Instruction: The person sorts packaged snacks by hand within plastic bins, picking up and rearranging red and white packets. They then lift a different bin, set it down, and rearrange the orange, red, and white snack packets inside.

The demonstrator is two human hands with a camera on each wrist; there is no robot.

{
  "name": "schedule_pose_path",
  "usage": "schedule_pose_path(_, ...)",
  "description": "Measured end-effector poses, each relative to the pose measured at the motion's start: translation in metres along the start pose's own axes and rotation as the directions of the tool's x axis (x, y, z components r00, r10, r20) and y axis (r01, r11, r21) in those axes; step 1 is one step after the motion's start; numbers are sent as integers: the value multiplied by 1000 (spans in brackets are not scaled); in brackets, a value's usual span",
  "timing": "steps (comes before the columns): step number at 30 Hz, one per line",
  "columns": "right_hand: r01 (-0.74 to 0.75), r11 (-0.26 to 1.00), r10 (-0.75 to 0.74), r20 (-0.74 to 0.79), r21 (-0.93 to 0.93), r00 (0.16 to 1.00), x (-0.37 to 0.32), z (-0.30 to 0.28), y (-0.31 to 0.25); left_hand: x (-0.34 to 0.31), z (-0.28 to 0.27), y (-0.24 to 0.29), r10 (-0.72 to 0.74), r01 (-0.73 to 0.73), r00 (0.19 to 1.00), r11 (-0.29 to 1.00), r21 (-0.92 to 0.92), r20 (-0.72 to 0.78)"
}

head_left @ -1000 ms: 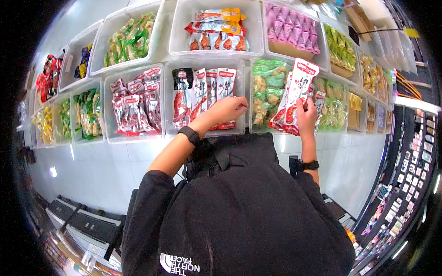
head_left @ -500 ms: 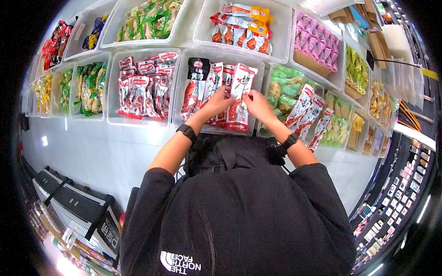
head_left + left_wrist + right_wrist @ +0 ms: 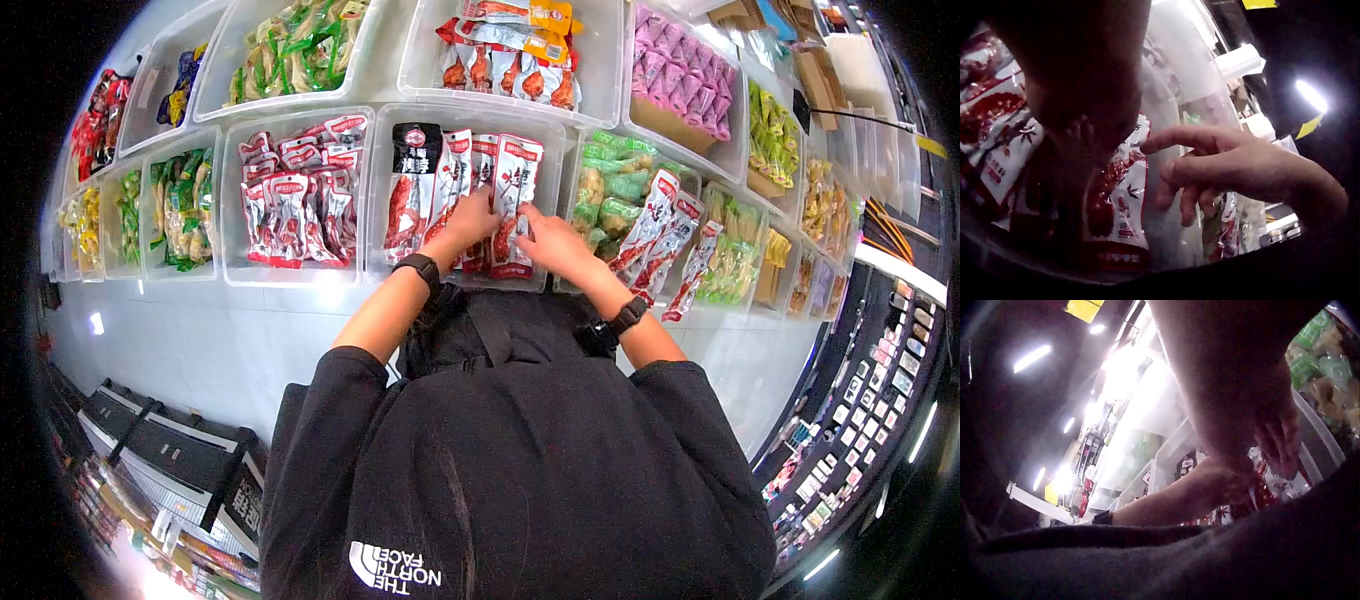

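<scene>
A clear plastic bin point(image 3: 550, 150) directly ahead holds a row of meat snack packets, a black-topped packet point(image 3: 412, 185) at its left. My left hand point(image 3: 472, 222) lies over the middle packets, its fingertips hidden among them; I cannot tell whether it grips one. The rightmost white-and-red packet point(image 3: 515, 190) lies flat beside it. My right hand point(image 3: 555, 245) is at that packet's right edge. In the left wrist view the right hand point(image 3: 1222, 156) has its index finger stretched to the packet and its other fingers loosely bent.
To the right, a bin of green-wrapped snacks point(image 3: 610, 185) has several white-and-red packets point(image 3: 655, 230) lying across it. A bin of small red-and-white packets point(image 3: 300, 200) stands to the left. Behind are bins of drumstick packets point(image 3: 510, 75) and purple packets point(image 3: 680, 75).
My right hand has brought a white-and-red packet from over the right-hand bin into the middle bin and loosened its fingers. Several packets now lie across the right-hand bin.
</scene>
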State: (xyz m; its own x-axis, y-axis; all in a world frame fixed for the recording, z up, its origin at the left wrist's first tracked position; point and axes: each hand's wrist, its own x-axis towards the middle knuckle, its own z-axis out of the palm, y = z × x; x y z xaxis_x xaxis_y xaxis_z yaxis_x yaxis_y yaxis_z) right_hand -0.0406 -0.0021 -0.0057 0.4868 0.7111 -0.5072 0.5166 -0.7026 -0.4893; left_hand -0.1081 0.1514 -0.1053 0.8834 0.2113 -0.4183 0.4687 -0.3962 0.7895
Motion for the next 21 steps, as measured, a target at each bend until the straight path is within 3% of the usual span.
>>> schedule_pose_path(5,22,998,-25,59,54,998,4,5,0,-4,-14,14,26,-35,997,992,123,73)
schedule_pose_path(7,56,997,-59,49,58,997,1,-1,-1,-16,-27,37,0,-1,1000,990,138,4)
schedule_pose_path(11,-11,983,8,19,181,1000,-23,-26,7,-16,-27,27,111,-98,990,985,141,-84)
schedule_pose_path(14,-71,722,251,-165,688,954,-47,-29,39,-17,-37,33,13,-13,1000,994,111,-1)
schedule_pose_path(15,3,812,313,-441,583,841,-58,-32,51,-19,-38,34,19,-19,1000,994,104,2)
schedule_pose_path(16,-116,822,455,-518,558,725,-71,-39,65,-17,-35,25,60,-61,998,995,81,16)
schedule_pose_path(17,-106,860,457,-660,499,597,-85,-36,93,-16,-31,17,97,-99,995,993,59,27)
schedule_pose_path(18,-233,858,512,-736,457,442,-101,-43,107,-17,-31,18,100,-102,994,993,66,32)
schedule_pose_path(20,-323,819,559,-785,473,266,-128,-35,166,-21,-30,24,86,-93,990,994,59,115)
schedule_pose_path(21,-418,800,551,-804,431,225,-142,-32,192,-22,-29,30,87,-95,989,993,65,116)
